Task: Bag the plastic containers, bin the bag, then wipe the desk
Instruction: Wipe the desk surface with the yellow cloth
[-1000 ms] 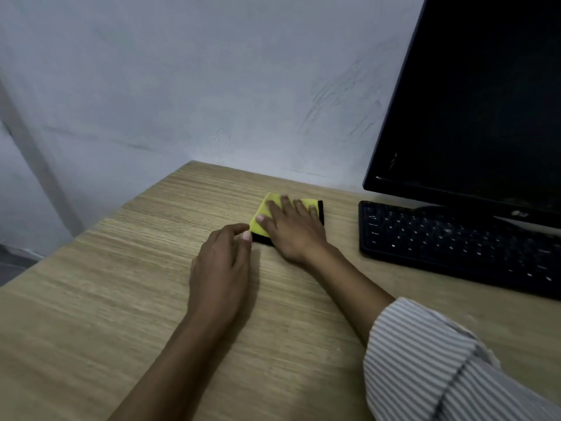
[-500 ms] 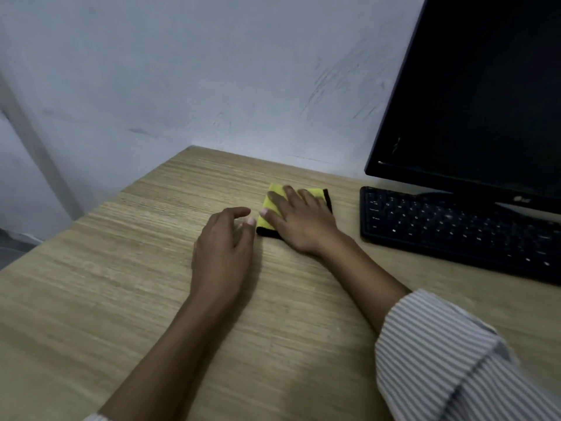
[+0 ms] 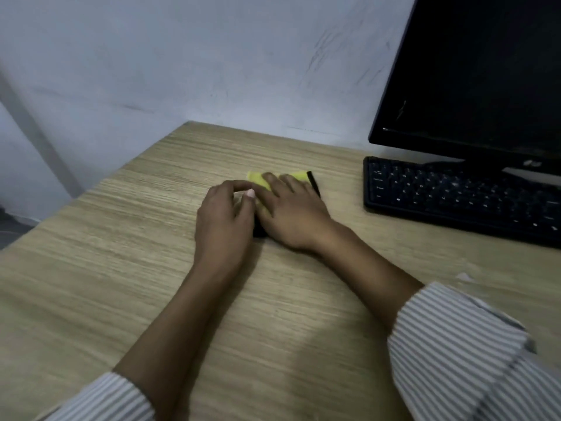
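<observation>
Yellow cloth point(image 3: 260, 179) lies mid-table point(image 3: 121, 238), pinned under the right hand point(image 3: 293, 214), fingers straight and spread. The left hand point(image 3: 223, 221) rests beside it, fingers loosely curled. A keyboard point(image 3: 455, 196) lies near on the right; bare wood runs to the left edge.

The monitor point(image 3: 473, 74) bezel logo and keyboard point(image 3: 455, 196) legends are too blurred to read.

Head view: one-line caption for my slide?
Right hand presses yellow cloth flat on desk; left hand rests beside it.

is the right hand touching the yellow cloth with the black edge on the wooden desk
Touching. The head view shows the right hand lying flat on the yellow cloth with the black edge, fingers spread over it, with no gap between them.
</observation>
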The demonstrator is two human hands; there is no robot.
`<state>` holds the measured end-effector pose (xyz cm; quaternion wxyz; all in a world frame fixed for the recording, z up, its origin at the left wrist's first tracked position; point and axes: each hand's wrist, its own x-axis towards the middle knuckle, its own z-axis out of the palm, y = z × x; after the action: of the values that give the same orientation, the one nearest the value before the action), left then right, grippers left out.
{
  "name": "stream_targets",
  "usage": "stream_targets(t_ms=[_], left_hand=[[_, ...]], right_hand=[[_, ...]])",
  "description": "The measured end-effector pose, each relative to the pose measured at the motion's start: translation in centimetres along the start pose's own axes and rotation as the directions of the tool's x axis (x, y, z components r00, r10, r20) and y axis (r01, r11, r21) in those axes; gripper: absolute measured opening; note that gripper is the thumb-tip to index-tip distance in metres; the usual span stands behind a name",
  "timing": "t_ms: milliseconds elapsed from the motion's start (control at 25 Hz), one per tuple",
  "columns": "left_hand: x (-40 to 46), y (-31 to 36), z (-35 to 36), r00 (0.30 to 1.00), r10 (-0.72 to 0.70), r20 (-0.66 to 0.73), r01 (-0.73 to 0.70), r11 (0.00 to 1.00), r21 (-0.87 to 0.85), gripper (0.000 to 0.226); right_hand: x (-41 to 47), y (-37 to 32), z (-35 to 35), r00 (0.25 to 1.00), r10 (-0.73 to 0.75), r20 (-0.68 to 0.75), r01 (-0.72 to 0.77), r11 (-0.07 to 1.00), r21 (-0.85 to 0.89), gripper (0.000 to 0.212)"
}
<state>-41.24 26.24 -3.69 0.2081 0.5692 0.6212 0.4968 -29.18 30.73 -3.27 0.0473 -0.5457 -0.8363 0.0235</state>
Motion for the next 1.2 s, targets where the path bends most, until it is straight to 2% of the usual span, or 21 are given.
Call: stream_targets(t_ms=[80, 120, 280, 360, 440, 520, 600, 640, 720, 800, 880, 960, 1080, 1160, 1200], left_hand=[[0.0, 0.0, 0.0, 1.0, -0.02, -0.009, 0.02, 1.0, -0.008, 0.024], [0.0, 0.1, 0.1, 1.0, -0.018, -0.008, 0.018, 1.0, 0.0, 0.023], [-0.1, 0.0, 0.1, 1.0, 0.015, 0.006, -0.015, 0.999, 0.045, 0.024], [0.0, 0.1, 0.0, 1.0, 0.004, -0.001, -0.004, 0.999, 0.038, 0.026], [0.0, 0.3, 0.0, 0.999, 0.001, -0.04, -0.001, 1.0, 0.012, 0.028], [0.1, 0.3, 0.0, 0.997, 0.008, -0.08, -0.007, 1.0, 0.008, 0.032], [0.0, 0.4, -0.2, 0.996, -0.006, -0.085, 0.006, 1.0, 0.004, 0.033], [-0.1, 0.4, -0.3, 0.997, -0.008, -0.08, 0.008, 1.0, -0.001, 0.033], [-0.5, 0.4, -0.6, 0.998, 0.004, -0.068, -0.005, 1.0, -0.006, 0.033], [-0.6, 0.2, -1.3, 0.999, 0.003, -0.042, -0.003, 1.0, 0.001, 0.034], [-0.5, -0.1, -2.3, 1.0, -0.001, -0.011, 0.001, 0.999, 0.035, 0.036], [-0.5, -0.8, -3.6, 1.0, 0.001, -0.02, 0.001, 0.996, 0.087, 0.037], [-0.9, -1.4, -5.4, 0.999, -0.009, -0.037, 0.014, 0.992, 0.125, 0.035], [-1.3, -1.3, -5.5, 1.0, 0.016, -0.007, -0.015, 0.991, 0.134, 0.034], [-1.5, -1.1, -5.2, 0.999, 0.042, 0.018, -0.045, 0.989, 0.144, 0.033]], right_hand=[[-3.8, -0.7, 0.3, 0.993, -0.121, -0.015, 0.121, 0.992, 0.031, 0.065], [-5.2, -0.1, 0.2, 0.991, -0.127, -0.028, 0.128, 0.991, 0.046, 0.068], [-0.8, 3.9, 0.0, 0.992, 0.122, -0.018, -0.121, 0.992, 0.025, 0.062], [2.6, 3.1, 0.1, 0.985, 0.173, -0.017, -0.172, 0.985, 0.016, 0.059], [3.8, 0.5, 0.3, 0.996, 0.091, -0.005, -0.091, 0.996, -0.016, 0.057], [2.1, -2.1, 0.4, 0.998, -0.054, 0.028, 0.054, 0.998, -0.022, 0.06], [-0.7, -2.7, 0.7, 0.987, -0.157, 0.024, 0.157, 0.988, -0.003, 0.062], [-1.7, -2.0, 0.8, 0.987, -0.163, -0.002, 0.163, 0.987, 0.001, 0.064], [-1.4, 0.6, 0.4, 0.998, -0.05, -0.042, 0.051, 0.999, 0.013, 0.068], [1.2, 3.3, 0.0, 0.992, 0.125, -0.008, -0.125, 0.992, 0.034, 0.062], [3.9, 3.2, 0.1, 0.981, 0.196, 0.006, -0.196, 0.98, 0.044, 0.059], [5.0, 0.3, 0.4, 0.993, 0.117, -0.004, -0.116, 0.993, 0.036, 0.058], [1.4, -3.9, 0.6, 0.996, -0.087, -0.023, 0.088, 0.995, 0.043, 0.059], [-2.4, -3.3, 0.5, 0.992, -0.118, -0.048, 0.121, 0.991, 0.061, 0.066], [-3.6, -2.0, 0.3, 0.995, -0.084, -0.057, 0.087, 0.995, 0.056, 0.07]])
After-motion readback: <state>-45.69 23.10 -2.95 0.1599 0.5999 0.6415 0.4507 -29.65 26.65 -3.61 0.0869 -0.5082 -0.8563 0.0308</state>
